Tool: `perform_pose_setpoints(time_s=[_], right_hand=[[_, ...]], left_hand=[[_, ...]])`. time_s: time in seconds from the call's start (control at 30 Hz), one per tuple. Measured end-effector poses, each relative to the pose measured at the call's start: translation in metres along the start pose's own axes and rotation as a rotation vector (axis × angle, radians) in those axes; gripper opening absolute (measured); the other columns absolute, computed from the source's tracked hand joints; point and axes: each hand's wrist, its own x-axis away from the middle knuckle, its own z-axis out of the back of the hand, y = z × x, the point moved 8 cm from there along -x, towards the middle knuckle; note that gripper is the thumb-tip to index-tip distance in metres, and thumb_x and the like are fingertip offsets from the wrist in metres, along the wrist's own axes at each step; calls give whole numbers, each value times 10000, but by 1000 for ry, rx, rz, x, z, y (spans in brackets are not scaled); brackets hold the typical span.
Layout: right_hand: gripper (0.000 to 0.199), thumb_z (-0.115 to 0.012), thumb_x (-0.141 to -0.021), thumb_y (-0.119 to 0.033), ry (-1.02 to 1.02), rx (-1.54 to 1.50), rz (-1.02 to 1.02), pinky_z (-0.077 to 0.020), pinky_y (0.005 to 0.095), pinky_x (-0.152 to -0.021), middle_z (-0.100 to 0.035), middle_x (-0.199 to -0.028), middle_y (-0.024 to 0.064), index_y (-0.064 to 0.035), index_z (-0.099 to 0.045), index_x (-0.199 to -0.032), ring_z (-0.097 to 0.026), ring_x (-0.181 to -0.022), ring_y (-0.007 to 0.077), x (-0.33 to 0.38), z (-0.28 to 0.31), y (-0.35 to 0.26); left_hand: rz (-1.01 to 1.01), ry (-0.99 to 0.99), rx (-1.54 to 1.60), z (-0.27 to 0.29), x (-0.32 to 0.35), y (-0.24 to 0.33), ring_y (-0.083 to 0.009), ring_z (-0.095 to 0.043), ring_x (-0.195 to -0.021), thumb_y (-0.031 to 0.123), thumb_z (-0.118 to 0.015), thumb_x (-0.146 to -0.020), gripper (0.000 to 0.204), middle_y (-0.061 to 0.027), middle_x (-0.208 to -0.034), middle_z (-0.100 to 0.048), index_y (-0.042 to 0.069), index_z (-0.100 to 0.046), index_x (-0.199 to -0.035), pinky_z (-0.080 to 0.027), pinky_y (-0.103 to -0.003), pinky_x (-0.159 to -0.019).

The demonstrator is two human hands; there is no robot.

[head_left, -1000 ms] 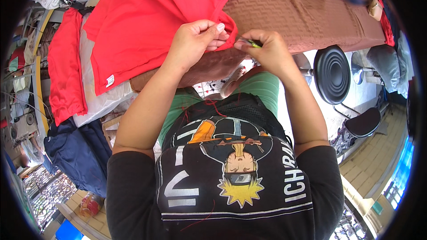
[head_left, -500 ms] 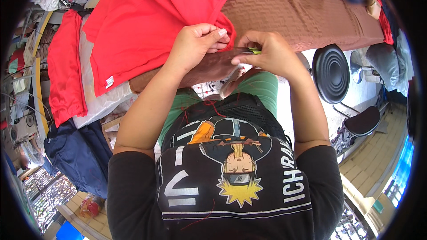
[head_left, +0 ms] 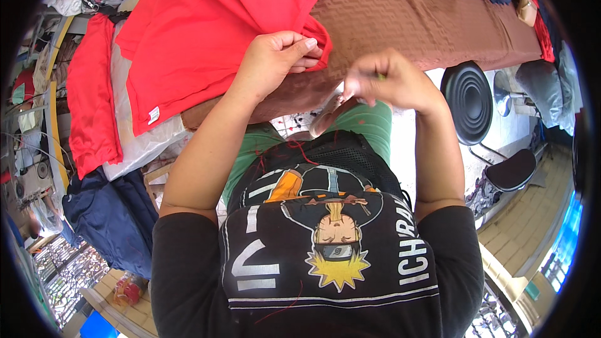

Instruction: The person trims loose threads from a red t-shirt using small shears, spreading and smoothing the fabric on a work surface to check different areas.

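A red garment (head_left: pixel 200 31) is spread over the brown-covered table, its near edge hanging down with a small white label. My left hand (head_left: pixel 278 62) is closed on the garment's right edge, thumb and fingers pinching the red cloth. To the right of it and apart from the cloth, my right hand (head_left: pixel 385 78) is curled and smeared by motion. A bit of yellow-green shows between its fingers, part of small thread snips (head_left: pixel 380 77) that are mostly hidden in the hand.
A patterned brown cloth (head_left: pixel 426 19) covers the table. Red and navy garments lie at its far right. Another red piece (head_left: pixel 94 100) hangs at the left, above a navy cloth (head_left: pixel 113 219). A round black stool (head_left: pixel 466 104) stands to the right.
My right hand has drawn away from the red edge, to the right and slightly nearer me, its fingers curling in. My left hand keeps its pinch on the cloth.
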Motion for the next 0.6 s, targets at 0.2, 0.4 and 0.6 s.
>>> perform_pose_setpoints(time_s=[0.2, 0.4, 0.6], right_hand=[[409, -682, -859, -388, 395, 122, -352, -444, 270, -455, -618, -551, 50, -3, -676, -721, -551, -445, 118, -32, 21, 35], [239, -690, -882, -260, 430, -315, -72, -370, 250, -408, -617, -628, 12, -28, -667, -830, -515, -435, 85, -31, 13, 31], [211, -681, -897, -263, 290, -724, 27, -275, 214, -404, -506, -634, -50, -68, -611, -854, -389, -458, 37, -32, 2, 50]], left_hand=[[-178, 44, -405, -15, 15, 17, -130, -662, -812, 183, -631, -910, 202, -75, -897, -713, -3, -690, -964, -513, -258, -751], [-521, 301, -473, -10, 40, 49, -138, -651, -817, 152, -651, -888, 162, -94, -920, -694, -3, -690, -919, -509, -261, -771], [-108, 136, 368, 0, 22, 1, -218, -629, -1065, 253, -546, -980, 256, -127, -1175, -633, 12, -617, -1031, -484, -317, -934]])
